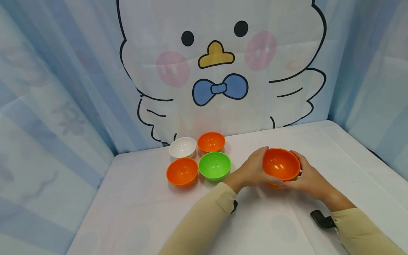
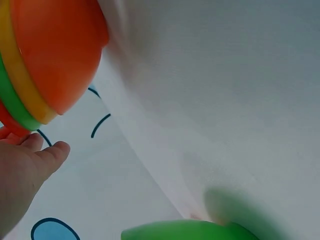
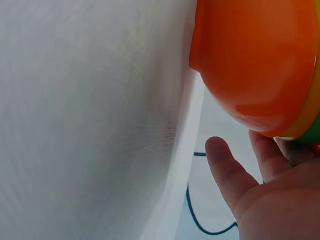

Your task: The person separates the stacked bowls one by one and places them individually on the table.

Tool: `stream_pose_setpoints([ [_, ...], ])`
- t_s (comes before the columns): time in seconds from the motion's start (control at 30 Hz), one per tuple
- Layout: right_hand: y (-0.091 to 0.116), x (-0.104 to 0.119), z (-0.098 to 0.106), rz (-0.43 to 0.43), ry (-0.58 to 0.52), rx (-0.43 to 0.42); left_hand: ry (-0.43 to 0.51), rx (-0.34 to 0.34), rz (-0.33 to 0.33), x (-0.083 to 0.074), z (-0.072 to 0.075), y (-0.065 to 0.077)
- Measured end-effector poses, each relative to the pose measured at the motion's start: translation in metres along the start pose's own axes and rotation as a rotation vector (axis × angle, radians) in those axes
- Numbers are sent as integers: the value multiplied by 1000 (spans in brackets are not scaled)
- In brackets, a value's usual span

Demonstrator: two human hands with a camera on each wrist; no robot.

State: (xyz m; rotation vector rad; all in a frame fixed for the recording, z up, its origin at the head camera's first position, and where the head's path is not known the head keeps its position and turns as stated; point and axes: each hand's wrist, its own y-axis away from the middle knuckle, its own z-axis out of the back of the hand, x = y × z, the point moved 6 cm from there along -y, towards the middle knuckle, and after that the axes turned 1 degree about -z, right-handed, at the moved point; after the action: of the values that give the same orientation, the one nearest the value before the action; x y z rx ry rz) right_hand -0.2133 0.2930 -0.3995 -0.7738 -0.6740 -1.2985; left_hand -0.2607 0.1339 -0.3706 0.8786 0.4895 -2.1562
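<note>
Both my hands hold a stack of nested bowls (image 1: pixel 280 163) right of the middle of the table. An orange bowl is on top; the left wrist view shows a green bowl (image 2: pixel 14 102), a yellow bowl (image 2: pixel 26 80) and an orange bottom bowl (image 2: pixel 62 55) beneath it. My left hand (image 1: pixel 252 169) grips the stack's left side, its thumb across the near side. From the right, my right hand (image 1: pixel 313 181) grips it, thumb also at the front. In the right wrist view, the bottom bowl's base is right at the white cloth, with fingers (image 3: pixel 270 155) by its rim.
Left of the stack, several single bowls stand close together: a white bowl (image 1: pixel 182 148) and an orange bowl (image 1: pixel 211 142) behind, another orange bowl (image 1: pixel 182 171) and a green bowl (image 1: pixel 215 165) in front. A printed curtain (image 1: pixel 220 117) hangs along the table's back edge.
</note>
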Motion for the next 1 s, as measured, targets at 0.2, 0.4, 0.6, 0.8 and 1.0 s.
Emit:
stream_pose_setpoints([
  [0.2, 0, 0, 0, 3, 9, -1, -6, -2, -6, -2, -4, -5],
  [0.4, 0, 0, 0, 11, 10, 2, 23, -27, 13, -1, -7, -5],
  [0.6, 0, -3, -1, 15, 17, -1, 45, -44, 35, 0, -11, -4],
  [0.8, 0, -4, -1, 15, 15, 0, 35, -47, 39, 0, -10, -4],
  [1.0, 0, -3, -1, 16, 9, -3, 14, -41, 36, -1, -8, -5],
])
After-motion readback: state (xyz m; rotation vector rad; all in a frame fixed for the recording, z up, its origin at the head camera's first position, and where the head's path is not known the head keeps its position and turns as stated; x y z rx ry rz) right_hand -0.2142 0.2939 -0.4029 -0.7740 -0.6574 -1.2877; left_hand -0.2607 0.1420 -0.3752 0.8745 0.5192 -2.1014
